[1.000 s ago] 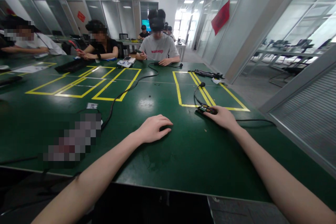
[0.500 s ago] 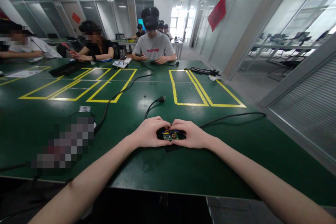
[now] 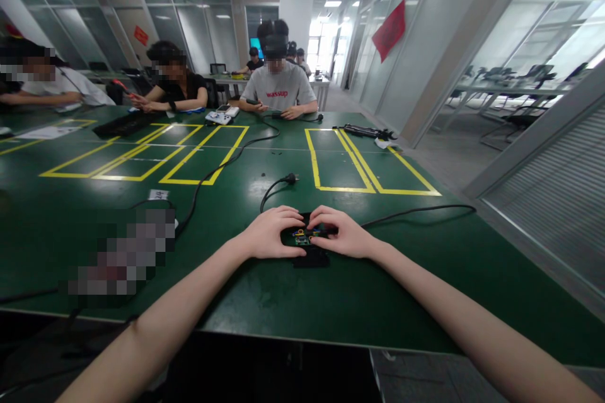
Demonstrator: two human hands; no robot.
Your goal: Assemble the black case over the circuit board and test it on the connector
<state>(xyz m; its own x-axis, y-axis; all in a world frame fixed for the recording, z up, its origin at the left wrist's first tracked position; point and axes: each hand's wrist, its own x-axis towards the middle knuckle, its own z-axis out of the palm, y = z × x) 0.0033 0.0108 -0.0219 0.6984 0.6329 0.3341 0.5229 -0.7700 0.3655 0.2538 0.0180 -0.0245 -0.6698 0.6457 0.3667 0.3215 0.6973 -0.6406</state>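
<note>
A small green circuit board [image 3: 303, 237] with coloured parts sits in a black casing [image 3: 311, 257] on the green table [image 3: 331, 302], straight in front of me. My left hand [image 3: 271, 233] curls round the left side of the board and casing, fingers bent over the top. On the right side, my right hand [image 3: 344, 236] grips the same piece with its fingers pressed onto the board. Two black cables leave it: one ends in a plug [image 3: 290, 179] just beyond my hands, the other cable [image 3: 425, 208] runs off to the right.
Yellow tape rectangles [image 3: 347, 167] mark the table ahead. A thick black cable [image 3: 222, 167] crosses the middle. Three people sit at the far side with tools and a white device [image 3: 220, 116]. A blurred patch [image 3: 123, 258] lies at my left. A glass partition stands at the right.
My right hand brought the board and its cable from the right yellow rectangle to the spot under my left hand. Both hands now close tighter over it than half a second ago.
</note>
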